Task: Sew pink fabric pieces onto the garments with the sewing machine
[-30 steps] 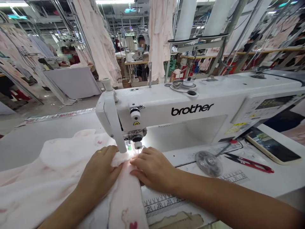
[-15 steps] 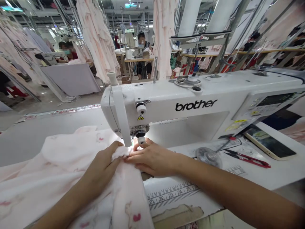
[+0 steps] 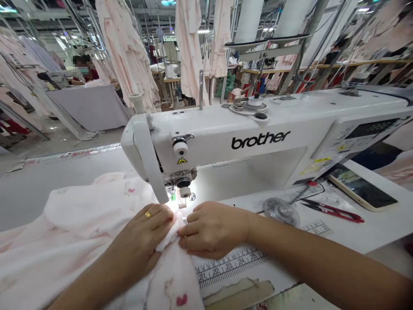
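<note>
Pale pink fabric (image 3: pixel 93 202) with small heart prints spreads over the left of the machine bed and hangs toward me. My left hand (image 3: pixel 145 230), a ring on one finger, is closed on a folded edge of it just in front of the needle area. Close by on the right, my right hand (image 3: pixel 214 230) pinches the same edge between thumb and fingers. The white sewing machine (image 3: pixel 206 137) stands over the cloth, its lit presser foot (image 3: pixel 173 197) just beyond my fingertips. The exact pinch points are partly hidden by my fingers.
Right of my hands lie red-handled thread snips (image 3: pixel 335 212), a phone (image 3: pixel 363 187) and a clear round disc-shaped base (image 3: pixel 282 211). A printed ruler (image 3: pixel 232 267) runs along the front edge. Behind hang pink garments (image 3: pixel 124 51); a co-worker (image 3: pixel 84 71) sits far left.
Both hands have drawn back slightly from the needle, uncovering the presser foot. My left hand has turned knuckles-up, and the right fingers have curled in. The view has shifted a little.
</note>
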A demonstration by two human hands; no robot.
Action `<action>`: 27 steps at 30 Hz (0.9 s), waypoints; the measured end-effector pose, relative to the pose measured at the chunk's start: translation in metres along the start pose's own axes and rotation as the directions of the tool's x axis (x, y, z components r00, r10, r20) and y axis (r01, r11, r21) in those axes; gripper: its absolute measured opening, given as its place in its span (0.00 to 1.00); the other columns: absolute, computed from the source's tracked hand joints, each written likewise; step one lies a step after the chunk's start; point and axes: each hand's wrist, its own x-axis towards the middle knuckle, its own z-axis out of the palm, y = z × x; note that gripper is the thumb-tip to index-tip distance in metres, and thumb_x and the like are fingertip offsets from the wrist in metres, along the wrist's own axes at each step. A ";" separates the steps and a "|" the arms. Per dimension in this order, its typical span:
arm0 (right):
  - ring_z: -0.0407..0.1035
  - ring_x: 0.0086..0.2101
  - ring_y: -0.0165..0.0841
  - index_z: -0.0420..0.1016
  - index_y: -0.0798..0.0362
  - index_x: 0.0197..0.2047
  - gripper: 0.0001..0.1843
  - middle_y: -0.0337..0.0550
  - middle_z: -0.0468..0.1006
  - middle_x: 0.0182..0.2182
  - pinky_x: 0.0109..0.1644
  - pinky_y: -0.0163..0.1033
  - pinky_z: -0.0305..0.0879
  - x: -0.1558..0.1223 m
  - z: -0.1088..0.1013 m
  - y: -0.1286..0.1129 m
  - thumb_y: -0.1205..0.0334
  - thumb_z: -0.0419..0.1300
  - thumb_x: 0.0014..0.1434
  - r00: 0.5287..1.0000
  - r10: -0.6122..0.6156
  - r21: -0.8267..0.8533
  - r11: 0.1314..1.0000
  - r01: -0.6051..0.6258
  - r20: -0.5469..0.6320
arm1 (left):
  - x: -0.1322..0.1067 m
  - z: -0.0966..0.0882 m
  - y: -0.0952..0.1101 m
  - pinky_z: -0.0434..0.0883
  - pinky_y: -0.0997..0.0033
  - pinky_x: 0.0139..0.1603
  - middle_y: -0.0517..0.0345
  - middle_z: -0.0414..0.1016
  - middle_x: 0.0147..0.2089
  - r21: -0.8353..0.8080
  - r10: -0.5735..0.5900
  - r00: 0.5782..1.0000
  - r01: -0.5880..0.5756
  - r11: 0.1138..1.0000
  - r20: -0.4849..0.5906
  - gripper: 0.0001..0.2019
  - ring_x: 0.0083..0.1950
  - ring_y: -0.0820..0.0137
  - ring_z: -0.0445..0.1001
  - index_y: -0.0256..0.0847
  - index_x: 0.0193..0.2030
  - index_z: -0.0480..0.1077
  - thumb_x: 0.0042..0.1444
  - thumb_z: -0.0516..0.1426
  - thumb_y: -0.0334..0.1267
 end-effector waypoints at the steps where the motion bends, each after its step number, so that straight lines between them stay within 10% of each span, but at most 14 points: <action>1: 0.65 0.33 0.30 0.71 0.52 0.35 0.10 0.36 0.75 0.34 0.32 0.41 0.53 0.000 0.001 -0.001 0.63 0.52 0.68 1.000 0.007 0.000 1.000 -0.007 0.003 | 0.000 0.000 0.000 0.68 0.57 0.54 0.50 0.72 0.47 -0.018 -0.008 1.000 0.009 1.000 0.009 0.20 0.52 0.59 0.68 0.39 0.41 0.71 0.43 0.49 0.20; 10: 0.67 0.33 0.28 0.69 0.51 0.34 0.08 0.34 0.76 0.36 0.31 0.39 0.54 -0.001 0.005 -0.003 0.62 0.55 0.66 0.998 0.053 0.050 0.997 -0.054 0.018 | 0.004 -0.007 -0.012 0.72 0.67 0.49 0.57 0.74 0.45 -0.369 -0.251 0.953 0.297 0.881 0.168 0.14 0.46 0.66 0.72 0.45 0.34 0.76 0.65 0.51 0.42; 27: 0.63 0.40 0.35 0.75 0.52 0.41 0.10 0.41 0.74 0.36 0.48 0.41 0.56 0.003 -0.001 0.004 0.60 0.54 0.69 0.896 0.437 0.125 0.896 -0.426 -0.078 | 0.001 0.001 -0.009 0.71 0.60 0.50 0.52 0.72 0.47 -0.100 -0.062 0.998 0.061 0.993 -0.012 0.21 0.50 0.61 0.70 0.47 0.48 0.74 0.53 0.50 0.25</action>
